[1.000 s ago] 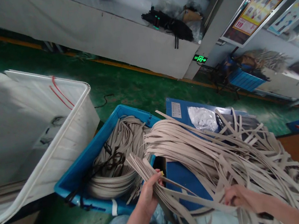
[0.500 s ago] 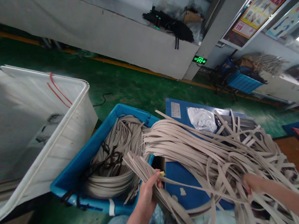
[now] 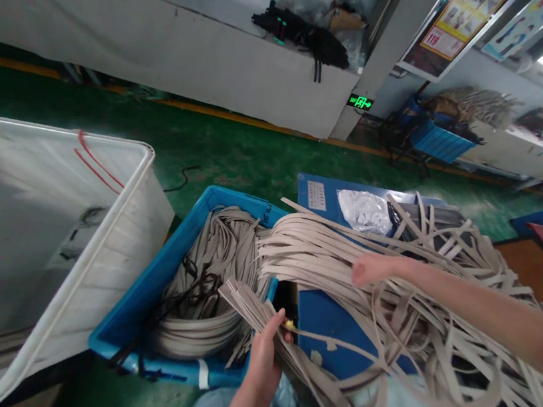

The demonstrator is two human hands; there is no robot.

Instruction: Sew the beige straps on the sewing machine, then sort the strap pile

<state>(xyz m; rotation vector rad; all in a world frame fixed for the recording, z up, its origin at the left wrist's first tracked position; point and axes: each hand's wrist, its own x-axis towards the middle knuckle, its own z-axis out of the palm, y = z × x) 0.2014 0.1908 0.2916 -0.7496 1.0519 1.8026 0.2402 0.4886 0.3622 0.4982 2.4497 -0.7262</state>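
My left hand [image 3: 268, 352] is closed around a bundle of flat beige strips [image 3: 247, 301], its ends fanned out above the thumb. A small yellow piece [image 3: 288, 324] shows at the thumb and finger. From the hand, the bundle's tails curve down and to the right. My right hand [image 3: 369, 269] rests on or just over the large heap of loose beige strips [image 3: 307, 242] lying across a blue surface [image 3: 329, 303]. Its fingers are curled and mostly hidden, so I cannot tell whether a strip is in them.
A blue crate [image 3: 131, 324] with coiled strips and dark ties stands left of the heap. Further left is a big white bin [image 3: 143, 194] with a red cord. A white plastic bag [image 3: 364, 210] lies behind the heap. A long grey counter [image 3: 230, 54] runs across the back.
My right hand has moved left and up across the heap, from its lower right part to its middle. My left hand still holds the bundle, almost in place.
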